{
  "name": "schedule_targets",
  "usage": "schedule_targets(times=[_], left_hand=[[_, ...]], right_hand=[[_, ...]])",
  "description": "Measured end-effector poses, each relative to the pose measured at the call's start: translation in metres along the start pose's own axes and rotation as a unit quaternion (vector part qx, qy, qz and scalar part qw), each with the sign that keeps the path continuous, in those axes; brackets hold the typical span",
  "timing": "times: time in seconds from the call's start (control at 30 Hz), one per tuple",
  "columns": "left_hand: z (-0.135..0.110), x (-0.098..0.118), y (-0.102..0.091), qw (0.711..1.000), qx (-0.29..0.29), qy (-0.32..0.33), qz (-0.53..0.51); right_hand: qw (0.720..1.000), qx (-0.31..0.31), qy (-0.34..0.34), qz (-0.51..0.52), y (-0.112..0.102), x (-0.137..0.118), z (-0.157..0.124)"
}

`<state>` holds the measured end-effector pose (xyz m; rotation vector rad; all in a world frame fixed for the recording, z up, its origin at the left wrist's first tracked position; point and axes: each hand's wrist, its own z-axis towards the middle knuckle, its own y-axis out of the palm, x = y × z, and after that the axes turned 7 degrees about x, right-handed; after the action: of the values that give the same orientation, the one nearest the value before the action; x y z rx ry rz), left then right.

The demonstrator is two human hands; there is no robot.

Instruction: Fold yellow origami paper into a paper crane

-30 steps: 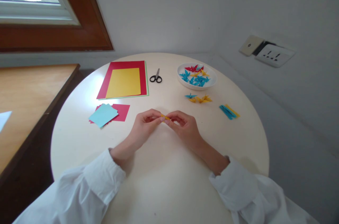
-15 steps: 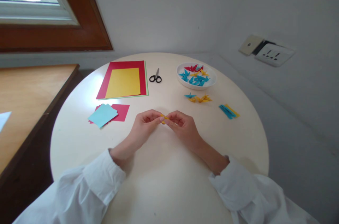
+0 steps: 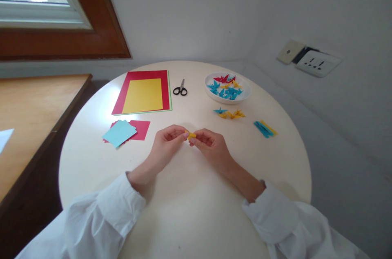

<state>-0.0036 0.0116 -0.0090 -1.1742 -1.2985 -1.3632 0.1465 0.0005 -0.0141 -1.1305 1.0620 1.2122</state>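
A small piece of folded yellow paper (image 3: 191, 135) is pinched between my two hands above the middle of the table. My left hand (image 3: 169, 141) grips its left side with thumb and fingertips. On the other side, my right hand (image 3: 212, 145) holds it in the same kind of pinch. Fingertips cover much of the paper, so its full shape is hidden. Beyond my right hand, a few blue and yellow paper cranes (image 3: 235, 114) lie on the table. To the left of my left hand are light blue paper squares (image 3: 119, 133) over pink-red ones (image 3: 141, 130).
Black-handled scissors (image 3: 180, 90) lie at the back beside red and yellow paper sheets (image 3: 143, 94). A white dish (image 3: 208, 94) holds several red, blue and yellow cranes. Blue and yellow paper strips (image 3: 263, 129) lie at the right. A wall stands behind the round table (image 3: 190, 218).
The yellow paper between my fingertips has turned and shows more of its surface. My left fingers have risen slightly; both hands otherwise stay in place.
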Motion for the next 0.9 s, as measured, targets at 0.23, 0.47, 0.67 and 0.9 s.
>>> schedule_targets(times=[0.23,0.47,0.67,0.9], left_hand=[[-0.0002,0.0009,0.0008,1.000,0.010,-0.010,0.019],[-0.0013,0.0033,0.0014,0.999,0.023,-0.008,0.043],[-0.0002,0.0008,-0.0009,0.997,0.009,-0.018,0.075],[-0.0007,-0.0001,-0.0011,0.994,-0.002,-0.011,0.109]], right_hand=[[0.999,-0.004,-0.027,-0.031,-0.0010,0.0032,0.0006],[0.998,0.004,-0.031,-0.055,-0.0012,0.0027,0.0006],[0.997,0.052,-0.042,-0.034,-0.0017,0.0057,0.0031],[0.991,0.047,-0.068,-0.101,-0.0035,0.0038,0.0031]])
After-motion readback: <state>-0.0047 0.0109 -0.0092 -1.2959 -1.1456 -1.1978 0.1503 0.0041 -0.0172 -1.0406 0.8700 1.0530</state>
